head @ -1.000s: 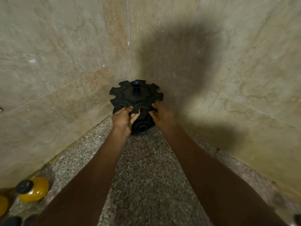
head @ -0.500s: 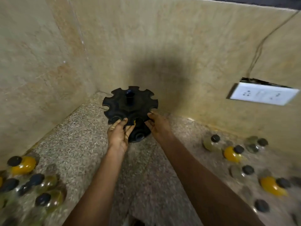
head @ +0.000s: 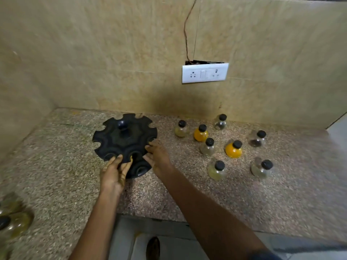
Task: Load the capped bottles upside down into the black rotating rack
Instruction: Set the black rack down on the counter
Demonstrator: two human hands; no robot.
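A black rotating rack (head: 124,141) stands on the speckled stone desk (head: 187,194), a little left of the frame's centre and near the back wall. Its top disc has scalloped notches round the rim and a short knob at the centre; a lower tier with round sockets shows below the near edge. No bottle sits in it.

The left hand (head: 115,174) reaches in from the bottom of the frame, fingers straight and spread narrowly, the fingertips (head: 119,158) resting on the near rim of the rack's top disc. The right hand (head: 157,156) lies against the rack's lower right edge, fingers extended and touching the rim; whether the thumb hooks under the disc cannot be told. Neither hand holds a bottle.

The capped bottles stand upright in a loose group on the desk to the right of the rack, apart from it, each small and round with a black cap. Two hold orange contents: the orange bottle (head: 201,133) nearer the rack and a second orange bottle (head: 233,149) further right. The rest are clear or pale, among them a pale bottle (head: 181,129) closest to the rack and a clear bottle (head: 216,170) nearest the desk's front edge.

More bottles (head: 13,220), blurred, lie at the lower left edge of the frame. A white socket plate (head: 205,73) is set in the beige wall above the group, with a wire (head: 185,30) running up from it.
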